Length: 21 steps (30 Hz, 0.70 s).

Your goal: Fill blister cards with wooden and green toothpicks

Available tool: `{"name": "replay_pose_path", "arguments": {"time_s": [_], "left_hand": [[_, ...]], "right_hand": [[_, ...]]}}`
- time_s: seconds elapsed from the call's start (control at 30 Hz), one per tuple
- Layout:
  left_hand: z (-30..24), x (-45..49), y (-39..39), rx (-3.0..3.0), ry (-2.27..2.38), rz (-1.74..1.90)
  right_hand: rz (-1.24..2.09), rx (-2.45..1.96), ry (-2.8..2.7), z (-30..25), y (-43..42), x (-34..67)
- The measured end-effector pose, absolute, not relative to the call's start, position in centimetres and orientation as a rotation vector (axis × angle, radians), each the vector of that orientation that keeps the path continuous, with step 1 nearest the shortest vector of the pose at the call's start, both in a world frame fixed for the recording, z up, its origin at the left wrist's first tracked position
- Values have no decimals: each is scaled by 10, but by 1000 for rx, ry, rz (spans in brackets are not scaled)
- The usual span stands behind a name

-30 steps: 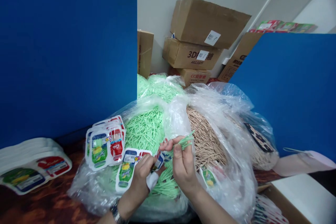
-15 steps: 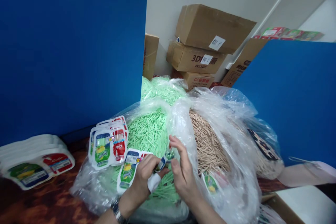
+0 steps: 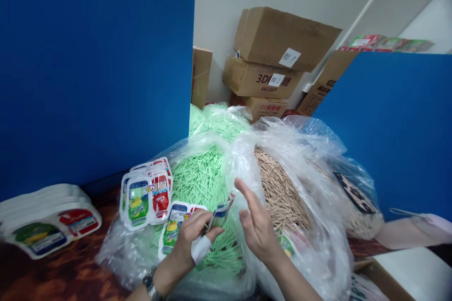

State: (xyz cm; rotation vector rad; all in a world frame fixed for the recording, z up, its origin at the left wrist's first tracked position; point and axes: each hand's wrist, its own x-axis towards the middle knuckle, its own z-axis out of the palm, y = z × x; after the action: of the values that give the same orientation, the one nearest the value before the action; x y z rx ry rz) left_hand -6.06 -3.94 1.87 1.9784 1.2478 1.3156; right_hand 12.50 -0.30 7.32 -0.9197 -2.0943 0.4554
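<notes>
My left hand [image 3: 190, 237], with a white bandage on the thumb, pinches a small printed packet [image 3: 221, 211] held upright over the green sticks. Just right of the packet is my right hand [image 3: 257, 225], fingers stretched out and apart, holding nothing. Below both hands a clear plastic bag [image 3: 197, 176] is heaped with green sticks. To its right a second clear bag [image 3: 282, 188] holds tan sticks. More printed packets [image 3: 146, 193] lie in a stack on the green bag's left edge, and one lies flat by my left wrist [image 3: 171, 230].
A pile of white printed packets [image 3: 45, 221] sits on the dark table at far left. Blue partitions stand at left [image 3: 92, 70] and right [image 3: 388, 127]. Cardboard boxes [image 3: 278, 56] are stacked against the back wall. A white box [image 3: 406, 268] is at lower right.
My right hand held a few green sticks a second ago; it brought them to the packet, then drew back with spread fingers. The left hand kept its grip on the packet.
</notes>
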Motion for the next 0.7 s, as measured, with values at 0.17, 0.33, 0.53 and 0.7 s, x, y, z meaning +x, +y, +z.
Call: {"name": "replay_pose_path", "arguments": {"time_s": [0.17,0.33,0.53,0.7], "left_hand": [[21,-64,-40,1902,1254,1275],[33,-64,-42,1573,1312,1275],[34,-63,-39,1268,1191,1256],[30,-65,-40,1240,1336,1273]], "right_hand": [[410,-762,-2304,74,0,128],[863,-1028,-1954,58,9,128],[986,-1109,-1717,47,6,118],[907,-1051,-1804,46,-2,114]]}}
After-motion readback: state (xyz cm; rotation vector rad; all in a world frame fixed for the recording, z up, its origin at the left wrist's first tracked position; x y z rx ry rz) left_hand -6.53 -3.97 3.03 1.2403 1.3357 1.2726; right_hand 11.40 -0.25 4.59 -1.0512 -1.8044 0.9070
